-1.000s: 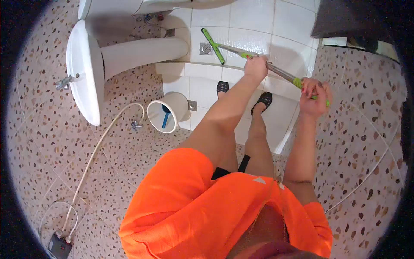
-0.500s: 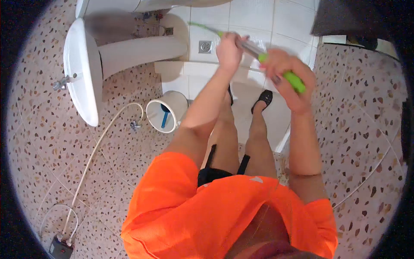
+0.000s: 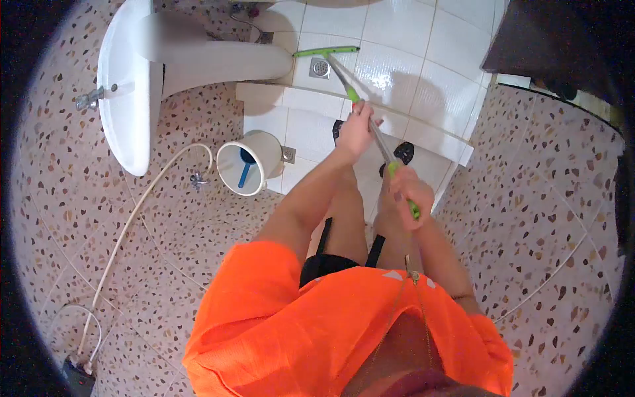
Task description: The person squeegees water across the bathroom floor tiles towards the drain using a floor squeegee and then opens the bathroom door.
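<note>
Both hands grip the pole of a floor squeegee [image 3: 381,140] with a metal shaft and green fittings. My left hand [image 3: 357,130] is closed round the shaft partway down, below the lower green collar. Higher up, my right hand [image 3: 411,196] wraps the green handle, whose end sticks out past the fingers. The green squeegee head [image 3: 327,51] lies across the white tiles just beyond the square floor drain [image 3: 320,67], its left end close to the sink pedestal. Wet shine shows on the tiles [image 3: 390,83] to its right.
A white washbasin [image 3: 122,99] on a pedestal [image 3: 225,69] stands at left. Below it are a white bucket [image 3: 268,155] holding a blue dipper [image 3: 245,171], and a wall tap [image 3: 198,178]. A low tiled step [image 3: 291,99] crosses before my feet. A dark panel [image 3: 542,40] is at upper right.
The squeegee has swung from a flatter slant to a steeper one. My right hand came down and left toward my body, my left hand slightly closer, and the head now shows beside the drain.
</note>
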Available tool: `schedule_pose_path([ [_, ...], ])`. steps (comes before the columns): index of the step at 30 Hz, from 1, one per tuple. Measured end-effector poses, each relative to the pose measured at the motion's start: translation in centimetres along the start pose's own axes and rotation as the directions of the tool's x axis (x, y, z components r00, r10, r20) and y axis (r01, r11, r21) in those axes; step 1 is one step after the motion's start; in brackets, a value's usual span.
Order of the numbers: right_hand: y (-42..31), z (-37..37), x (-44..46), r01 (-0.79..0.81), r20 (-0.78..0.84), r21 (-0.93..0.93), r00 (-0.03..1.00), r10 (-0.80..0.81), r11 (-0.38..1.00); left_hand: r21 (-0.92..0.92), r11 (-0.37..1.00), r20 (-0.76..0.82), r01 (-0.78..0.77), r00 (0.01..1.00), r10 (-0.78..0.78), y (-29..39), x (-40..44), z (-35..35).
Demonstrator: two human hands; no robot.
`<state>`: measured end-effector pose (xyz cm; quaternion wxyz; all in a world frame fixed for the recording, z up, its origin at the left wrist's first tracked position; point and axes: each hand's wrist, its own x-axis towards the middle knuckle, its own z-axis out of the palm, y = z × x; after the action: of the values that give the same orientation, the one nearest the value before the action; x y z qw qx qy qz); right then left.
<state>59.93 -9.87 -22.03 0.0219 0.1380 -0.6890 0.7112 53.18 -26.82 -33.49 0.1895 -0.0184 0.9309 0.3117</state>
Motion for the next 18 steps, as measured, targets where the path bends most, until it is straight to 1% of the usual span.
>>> schedule_pose_path([
  [2, -1.0, -0.2, -1.1, -0.02, 0.005, 0.008, 1.0, 0.02, 1.0, 0.001, 1.0, 0.022, 0.001, 1.0, -0.001, 0.1, -1.5, 0.5],
  [4, -1.7, -0.5, -1.7, -0.06, 0.007, 0.093, 0.998, 0.06, 0.994, 0.006, 1.0, 0.048, 0.003, 0.999, -0.003, 0.7, -2.4, 0.5],
  [6, -2.2, -1.1, -1.8, -0.046, 0.015, 0.096, 0.999, 0.044, 0.994, 0.039, 0.999, 0.092, 0.023, 0.995, -0.026, 1.6, -2.8, 0.2],
  [7, -2.5, -1.6, -1.6, -0.034, 0.027, 0.095, 0.999, 0.032, 0.995, 0.04, 0.999, 0.089, 0.016, 0.996, -0.02, 2.3, -2.6, 0.0],
  [9, -3.4, -2.6, -0.6, -0.026, -0.235, 0.06, 0.971, 0.04, 0.998, -0.047, 0.998, 0.052, -0.042, 0.998, 0.044, 4.2, -1.9, 0.1],
  [11, -5.9, -6.4, 1.6, -0.098, -0.39, 0.014, 0.916, 0.096, 0.995, -0.108, 0.987, -0.012, -0.121, 0.993, 0.12, 8.9, -1.0, 0.6],
  [12, -7.0, -9.5, 2.5, -0.027, -0.381, -0.034, 0.924, 0.012, 0.999, -0.118, 0.974, 0.031, -0.193, 0.98, 0.198, 11.8, -0.7, 0.7],
  [13, -8.5, -11.9, 3.4, 0.01, -0.407, -0.049, 0.913, -0.029, 0.999, -0.13, 0.954, 0.067, -0.272, 0.957, 0.282, 14.5, 0.0, 1.0],
  [14, -8.9, -14.6, 3.6, 0.088, -0.387, 0.023, 0.919, -0.072, 0.996, -0.088, 0.933, 0.09, -0.349, 0.93, 0.356, 17.0, 0.8, 2.2],
  [15, -9.4, -17.1, 3.6, 0.073, -0.377, 0.028, 0.925, -0.058, 0.997, -0.05, 0.905, 0.116, -0.423, 0.897, 0.426, 19.3, 1.6, 3.5],
  [17, -9.3, -20.9, 2.8, 0.055, -0.361, 0.028, 0.932, -0.042, 0.998, -0.068, 0.888, 0.247, -0.454, 0.855, 0.456, 23.1, 3.1, 4.6],
  [18, -9.0, -22.5, 2.3, 0.031, -0.426, 0.082, 0.905, 0.007, 0.996, -0.074, 0.888, 0.245, -0.454, 0.855, 0.457, 24.1, 3.7, 5.6],
])
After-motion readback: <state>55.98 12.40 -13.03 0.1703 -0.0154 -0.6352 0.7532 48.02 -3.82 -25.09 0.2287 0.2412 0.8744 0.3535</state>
